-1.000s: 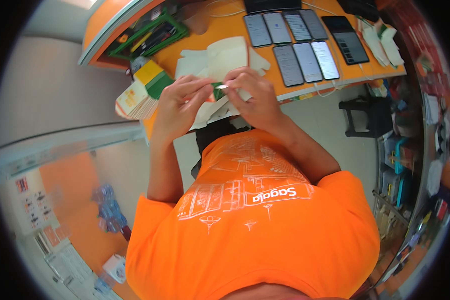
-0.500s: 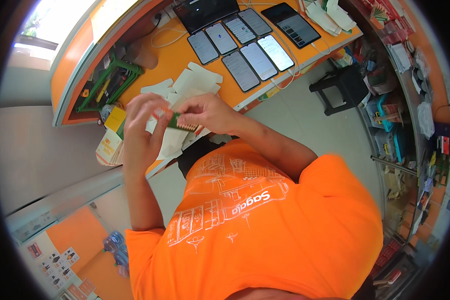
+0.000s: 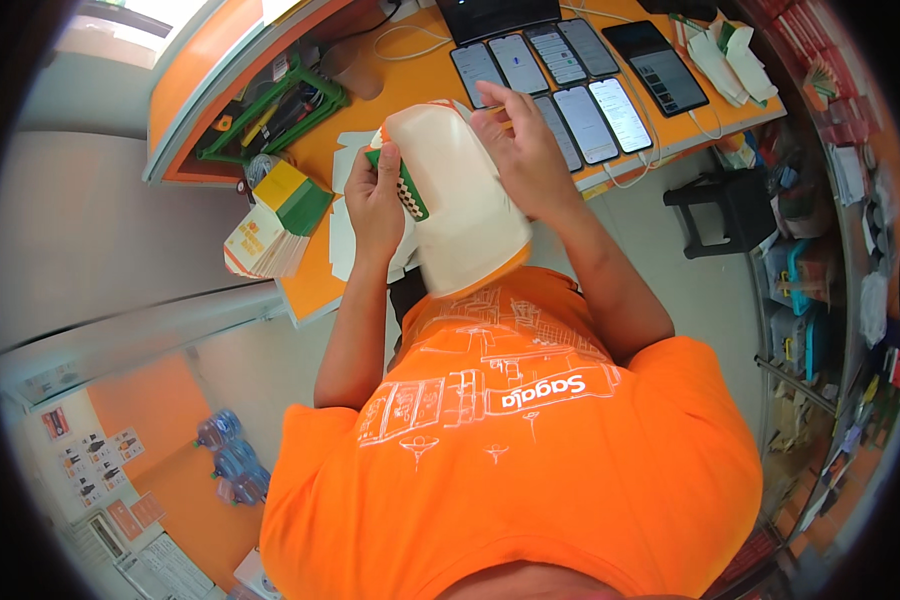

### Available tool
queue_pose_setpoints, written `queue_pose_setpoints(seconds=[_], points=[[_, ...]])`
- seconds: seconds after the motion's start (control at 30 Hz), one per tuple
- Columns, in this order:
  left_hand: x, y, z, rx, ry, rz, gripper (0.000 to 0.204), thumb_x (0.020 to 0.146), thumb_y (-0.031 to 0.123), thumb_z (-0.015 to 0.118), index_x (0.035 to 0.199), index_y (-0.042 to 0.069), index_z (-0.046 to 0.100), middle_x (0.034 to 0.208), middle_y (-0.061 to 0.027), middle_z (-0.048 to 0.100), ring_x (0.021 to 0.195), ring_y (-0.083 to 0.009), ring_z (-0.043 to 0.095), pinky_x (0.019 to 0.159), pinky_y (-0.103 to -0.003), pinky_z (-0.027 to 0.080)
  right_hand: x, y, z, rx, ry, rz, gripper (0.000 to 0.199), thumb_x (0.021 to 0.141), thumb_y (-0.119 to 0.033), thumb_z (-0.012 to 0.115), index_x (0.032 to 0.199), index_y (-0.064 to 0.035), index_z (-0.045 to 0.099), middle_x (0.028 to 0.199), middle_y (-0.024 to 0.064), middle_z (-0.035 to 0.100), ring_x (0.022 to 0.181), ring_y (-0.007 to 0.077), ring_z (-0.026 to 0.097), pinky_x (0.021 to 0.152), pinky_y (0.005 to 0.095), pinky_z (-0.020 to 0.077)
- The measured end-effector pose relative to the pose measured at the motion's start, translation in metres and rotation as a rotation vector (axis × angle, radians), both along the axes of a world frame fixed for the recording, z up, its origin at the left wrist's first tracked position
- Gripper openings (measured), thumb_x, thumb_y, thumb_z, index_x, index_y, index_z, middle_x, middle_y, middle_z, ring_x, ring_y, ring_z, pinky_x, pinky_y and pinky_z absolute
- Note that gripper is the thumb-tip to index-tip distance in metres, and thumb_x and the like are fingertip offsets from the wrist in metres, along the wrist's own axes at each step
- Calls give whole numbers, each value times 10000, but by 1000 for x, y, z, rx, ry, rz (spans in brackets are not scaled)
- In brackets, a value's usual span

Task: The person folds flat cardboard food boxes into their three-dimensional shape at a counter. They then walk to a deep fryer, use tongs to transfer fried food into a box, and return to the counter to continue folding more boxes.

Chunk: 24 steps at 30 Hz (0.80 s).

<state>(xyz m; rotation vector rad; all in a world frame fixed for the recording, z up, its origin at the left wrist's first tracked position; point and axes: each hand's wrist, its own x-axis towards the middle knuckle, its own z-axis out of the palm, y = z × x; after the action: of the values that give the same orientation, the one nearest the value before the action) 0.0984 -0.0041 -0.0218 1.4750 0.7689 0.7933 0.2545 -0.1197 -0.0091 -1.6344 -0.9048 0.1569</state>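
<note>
A paper carton [image 3: 455, 170], whitish inside with an orange edge and a green patterned end flap, is held up over the desk's front edge. My left hand [image 3: 375, 205] pinches it by the green flap, thumb on top. To the right of the carton, my right hand [image 3: 530, 160] has its fingers apart and slightly curled; whether it touches the carton's edge I cannot tell. Below and left of it, more white unfolded cartons [image 3: 342, 245] lie on the desk, partly hidden. A stack of flat printed cartons [image 3: 258, 240] in white, yellow and green sits at the desk's left end.
Several phones [image 3: 620, 115] lie in rows on the orange desk beside a tablet [image 3: 656, 68] and a laptop [image 3: 498, 18], with white cables. A green basket [image 3: 280, 115] of tools stands at the left. A black stool [image 3: 720, 200] and crowded shelves [image 3: 810, 300] are at the right.
The carton has gone from a mostly hidden piece between both hands to a broad sheet facing up. My right hand has come off the green flap and moved right. The view has shifted.
</note>
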Motion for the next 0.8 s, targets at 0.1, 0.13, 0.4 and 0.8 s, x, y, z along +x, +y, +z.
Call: queue_pose_setpoints(seconds=[0.1, 0.13, 0.4, 0.8], points=[[10, -5, 13, 5, 38, 37, 303, 1000, 320, 599, 932, 28, 642, 754, 46, 570, 686, -34, 473, 609, -216, 388, 24, 4, 4, -119, 670, 466, 407, 1007, -370, 533, 1102, 16, 623, 895, 65, 640, 852, 167, 623, 789, 334, 502], [9, -6, 13, 79, 69, 57, 301, 995, 312, 608, 913, 25, 647, 738, 50, 563, 674, -33, 467, 597, -218, 387, 18, 10, -9, -39, 639, 439, 409, 1009, -382, 528, 1079, 9, 624, 867, 56, 629, 825, 152, 615, 760, 320, 497], [23, -15, 30, -67, -90, 39, 383, 1019, 352, 544, 942, 1, 677, 755, 29, 604, 690, -37, 512, 623, -213, 417, -11, 32, -24, 45, 362, 133, 450, 966, -385, 625, 702, -35, 524, 599, 1, 482, 568, 51, 412, 498, 264, 372], [17, -5, 42, 313, 55, 127, 452, 1014, 331, 557, 772, -29, 685, 659, 17, 592, 625, -49, 498, 593, -231, 410, -12, 33, -2, 115, 246, 134, 592, 1006, -445, 533, 630, 12, 548, 526, 22, 452, 497, 76, 413, 451, 290, 346]])
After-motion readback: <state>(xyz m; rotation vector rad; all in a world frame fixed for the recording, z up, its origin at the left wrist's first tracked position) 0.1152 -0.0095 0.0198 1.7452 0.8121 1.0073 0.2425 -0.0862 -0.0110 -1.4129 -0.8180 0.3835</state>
